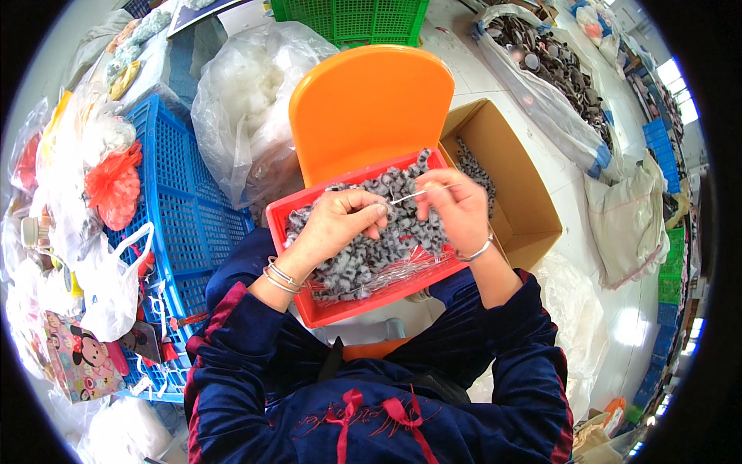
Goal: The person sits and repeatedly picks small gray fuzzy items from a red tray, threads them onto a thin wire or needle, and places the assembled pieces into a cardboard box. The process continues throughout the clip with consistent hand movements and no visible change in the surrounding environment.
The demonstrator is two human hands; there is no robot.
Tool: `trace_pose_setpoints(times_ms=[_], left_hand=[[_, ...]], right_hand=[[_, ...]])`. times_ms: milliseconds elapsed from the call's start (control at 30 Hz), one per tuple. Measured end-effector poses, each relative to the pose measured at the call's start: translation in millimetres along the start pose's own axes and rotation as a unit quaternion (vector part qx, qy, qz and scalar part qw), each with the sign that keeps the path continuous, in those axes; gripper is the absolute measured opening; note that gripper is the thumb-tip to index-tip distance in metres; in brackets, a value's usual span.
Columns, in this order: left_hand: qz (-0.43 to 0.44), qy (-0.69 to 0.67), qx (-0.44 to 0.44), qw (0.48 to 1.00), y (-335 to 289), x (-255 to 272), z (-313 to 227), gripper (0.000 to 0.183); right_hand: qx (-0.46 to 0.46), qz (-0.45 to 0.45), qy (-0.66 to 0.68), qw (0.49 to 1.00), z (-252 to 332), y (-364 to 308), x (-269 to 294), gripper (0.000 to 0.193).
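A thin white strip point(407, 198), too fine to identify, stretches between my two hands above a red plastic tray point(282, 213). One end is pinched between thumb and fingers of my left hand point(340, 220), which wears bangles at the wrist. My right hand point(456, 210), slightly blurred and with a bracelet, grips the strip farther along. Grey-and-black fuzzy pieces point(344, 271) fill most of the tray beneath them. Along the tray's near side lies a bundle of thin whitish strips point(398, 272), some with red among them. Whether a fuzzy piece is in my left fingers cannot be made out.
An orange chair point(371, 108) stands behind the tray. To its right, a cardboard box point(518, 193) holds more fuzzy pieces. On the left are a blue crate point(182, 224) and a clear bag of white stuffing point(255, 93). A green crate point(352, 19) sits beyond the chair.
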State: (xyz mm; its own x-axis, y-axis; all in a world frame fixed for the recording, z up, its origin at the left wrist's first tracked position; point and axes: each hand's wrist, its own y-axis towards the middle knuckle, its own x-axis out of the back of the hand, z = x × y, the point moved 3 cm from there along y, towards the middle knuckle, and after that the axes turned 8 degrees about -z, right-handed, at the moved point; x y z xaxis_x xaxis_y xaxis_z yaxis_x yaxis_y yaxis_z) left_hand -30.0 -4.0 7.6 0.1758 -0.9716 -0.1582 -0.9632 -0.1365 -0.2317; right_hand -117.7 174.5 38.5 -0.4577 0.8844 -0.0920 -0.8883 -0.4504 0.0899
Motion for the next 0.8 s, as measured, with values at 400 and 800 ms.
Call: trace_pose_setpoints(times_ms=[400,800], left_hand=[[-0.006,0.022,-0.003,1.0,0,-1,6,0.018],[-0.017,0.068,0.004,0.998,1,1,-2,0.016]], right_hand=[[-0.129,0.063,-0.063,0.988,-25,-3,-13,0.012],[-0.088,0.095,-0.084,0.988,-26,1,-9,0.008]])
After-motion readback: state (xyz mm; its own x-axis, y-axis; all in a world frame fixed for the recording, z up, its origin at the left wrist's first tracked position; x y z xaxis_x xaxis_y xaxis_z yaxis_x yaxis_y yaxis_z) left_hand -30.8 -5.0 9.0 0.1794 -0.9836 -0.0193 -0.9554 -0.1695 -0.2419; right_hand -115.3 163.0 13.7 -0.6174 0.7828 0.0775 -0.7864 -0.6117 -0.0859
